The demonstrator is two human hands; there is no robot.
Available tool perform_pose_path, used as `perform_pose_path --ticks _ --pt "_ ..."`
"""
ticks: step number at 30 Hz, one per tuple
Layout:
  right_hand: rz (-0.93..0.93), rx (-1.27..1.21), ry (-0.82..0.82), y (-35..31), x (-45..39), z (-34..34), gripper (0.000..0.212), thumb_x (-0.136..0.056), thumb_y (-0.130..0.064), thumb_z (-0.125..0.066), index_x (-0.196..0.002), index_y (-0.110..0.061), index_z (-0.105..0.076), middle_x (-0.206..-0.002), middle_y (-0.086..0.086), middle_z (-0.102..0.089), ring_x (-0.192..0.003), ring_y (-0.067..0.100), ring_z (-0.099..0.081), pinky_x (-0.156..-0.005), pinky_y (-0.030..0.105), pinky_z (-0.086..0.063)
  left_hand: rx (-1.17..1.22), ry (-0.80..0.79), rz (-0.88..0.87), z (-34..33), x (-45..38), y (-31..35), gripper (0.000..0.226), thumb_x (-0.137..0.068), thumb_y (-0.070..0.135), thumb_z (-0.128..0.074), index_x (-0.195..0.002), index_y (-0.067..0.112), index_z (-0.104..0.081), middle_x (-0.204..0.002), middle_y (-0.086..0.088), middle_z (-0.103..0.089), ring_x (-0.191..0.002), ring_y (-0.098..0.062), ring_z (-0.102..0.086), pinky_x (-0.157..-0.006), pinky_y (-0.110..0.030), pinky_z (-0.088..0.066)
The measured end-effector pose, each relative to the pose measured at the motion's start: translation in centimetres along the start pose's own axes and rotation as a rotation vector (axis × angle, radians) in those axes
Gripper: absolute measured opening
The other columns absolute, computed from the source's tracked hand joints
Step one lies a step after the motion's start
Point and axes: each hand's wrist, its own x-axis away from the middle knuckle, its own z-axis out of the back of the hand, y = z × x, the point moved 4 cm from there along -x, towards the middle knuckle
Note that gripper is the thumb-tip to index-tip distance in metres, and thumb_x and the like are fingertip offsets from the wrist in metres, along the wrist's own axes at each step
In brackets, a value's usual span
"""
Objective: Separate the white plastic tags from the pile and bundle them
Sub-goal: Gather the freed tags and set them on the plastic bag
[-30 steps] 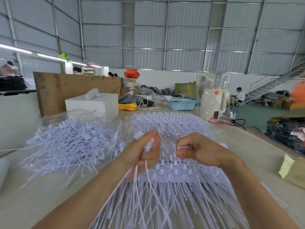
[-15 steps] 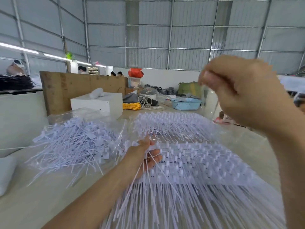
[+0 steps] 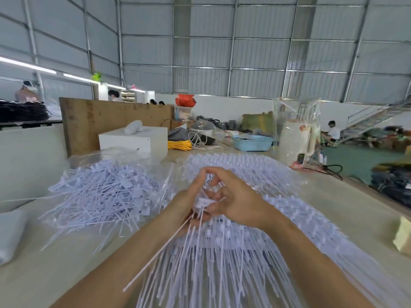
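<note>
A wide sheet of joined white plastic tags [image 3: 255,236] lies on the table in front of me, heads in rows, tails running toward me. My left hand [image 3: 189,205] is closed on a small bunch of separated tags [image 3: 201,202] whose thin tails hang down and toward me. My right hand [image 3: 231,196] is pressed against the left from the right, its fingers pinching the heads of the same bunch. A loose heap of separated tags [image 3: 106,194] lies in clear plastic at the left. Another sheet of tags [image 3: 233,165] lies farther back.
A white box [image 3: 138,141] stands behind the loose heap, in front of a brown board [image 3: 93,121]. A blue basket [image 3: 253,143], yellow cord [image 3: 179,144] and a wrapped white cylinder [image 3: 293,138] stand at the back. A yellowish packet [image 3: 402,236] lies at the right edge.
My right hand, raised high near the camera half a second ago, has come back down to meet the left hand at the bunch. The left hand has lifted slightly with the tags.
</note>
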Motion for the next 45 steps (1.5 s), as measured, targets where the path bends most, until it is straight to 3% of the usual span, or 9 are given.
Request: perform_pose_path --ticks 4,9,19,23,30,35,39,42,45 --pt "0.025 0.054 0.139 1.0 0.2 0.4 0.073 -0.074 -0.009 -0.079 -0.135 -0.025 -0.041 -0.111 -0.003 -0.038 -0.08 0.004 -0.048 -0.068 0.013 -0.048 -0.164 0.224 -0.132 1.0 -0.2 -0.1 0.021 -0.08 0.024 -0.071 -0.071 0.009 -0.06 -0.05 -0.002 -0.056 -0.036 -0.011 -0.046 -0.032 -0.013 -0.027" --pt "-0.033 0.089 -0.08 2.2 1.0 -0.1 0.025 -0.088 -0.026 -0.065 -0.093 -0.001 -0.063 -0.071 -0.002 -0.059 -0.058 0.009 -0.058 -0.061 0.025 -0.046 -0.276 0.359 -0.304 1.5 -0.2 0.9 0.029 -0.081 0.034 -0.071 -0.059 0.018 -0.061 -0.045 -0.001 -0.055 -0.032 -0.008 -0.044 -0.034 -0.013 -0.03" --pt "0.032 0.601 0.139 0.8 0.9 0.6 0.023 -0.089 -0.03 -0.06 -0.112 -0.034 -0.063 -0.104 -0.004 -0.068 -0.098 0.021 -0.06 -0.069 0.029 -0.041 -0.384 0.221 -0.275 0.1 0.3 0.6 0.031 -0.074 0.058 -0.061 -0.061 0.03 -0.068 -0.051 -0.004 -0.06 -0.039 -0.014 -0.055 -0.033 -0.014 -0.031" --pt "0.01 0.38 0.03 0.9 1.0 0.6 0.013 -0.089 -0.029 -0.062 -0.093 -0.019 -0.069 -0.081 -0.004 -0.067 -0.082 0.018 -0.061 -0.074 0.033 -0.047 -0.42 0.195 -0.281 0.2 0.3 0.7 0.039 -0.089 0.051 -0.053 -0.067 0.021 -0.065 -0.048 -0.004 -0.056 -0.035 -0.014 -0.05 -0.034 -0.012 -0.03" --pt "0.025 0.166 -0.04 0.9 1.1 0.7 0.016 -0.091 -0.016 -0.06 -0.095 -0.006 -0.072 -0.095 0.011 -0.071 -0.092 0.022 -0.064 -0.088 0.04 -0.048 -0.451 0.155 -0.189 -0.1 0.3 0.5 0.04 -0.094 0.037 -0.051 -0.06 0.017 -0.053 -0.041 0.0 -0.047 -0.029 -0.012 -0.039 -0.035 -0.01 -0.024" --pt "0.01 0.195 -0.158 1.0 1.7 1.5 0.012 -0.089 -0.014 -0.063 -0.083 -0.009 -0.072 -0.079 0.002 -0.069 -0.073 0.007 -0.06 -0.079 0.028 -0.048 -0.56 0.011 -0.148 -0.7 0.7 0.4 0.03 -0.094 0.025 -0.045 -0.07 0.011 -0.058 -0.042 0.001 -0.042 -0.029 -0.012 -0.033 -0.038 -0.011 -0.021" --pt "-0.031 0.166 -0.024 1.6 2.2 4.3 0.03 -0.09 -0.017 -0.061 -0.061 -0.024 -0.06 -0.052 -0.014 -0.052 -0.052 -0.005 -0.048 -0.058 0.009 -0.037 -0.266 -0.163 -0.201 -0.9 1.3 1.7 0.04 -0.089 0.041 -0.056 -0.057 0.018 -0.051 -0.043 0.0 -0.038 -0.025 -0.008 -0.026 -0.035 -0.008 -0.018" --pt "-0.029 0.057 0.191 2.3 2.4 5.9 0.035 -0.093 -0.018 -0.057 -0.058 -0.02 -0.056 -0.045 -0.014 -0.043 -0.042 -0.001 -0.039 -0.05 0.01 -0.029 0.031 -0.126 -0.235 -0.5 1.2 2.6 0.029 -0.074 0.044 -0.061 -0.065 0.018 -0.052 -0.048 0.003 -0.039 -0.029 -0.004 -0.028 -0.029 -0.01 -0.02" --pt "-0.008 -0.111 0.158 2.0 2.3 5.1 0.034 -0.095 -0.018 -0.054 -0.061 -0.02 -0.055 -0.054 -0.01 -0.039 -0.048 0.006 -0.034 -0.053 0.018 -0.03 0.257 -0.078 -0.237 -0.3 0.9 2.6 0.02 -0.067 0.027 -0.067 -0.073 0.015 -0.053 -0.05 0.003 -0.041 -0.035 -0.003 -0.035 -0.028 -0.011 -0.025"
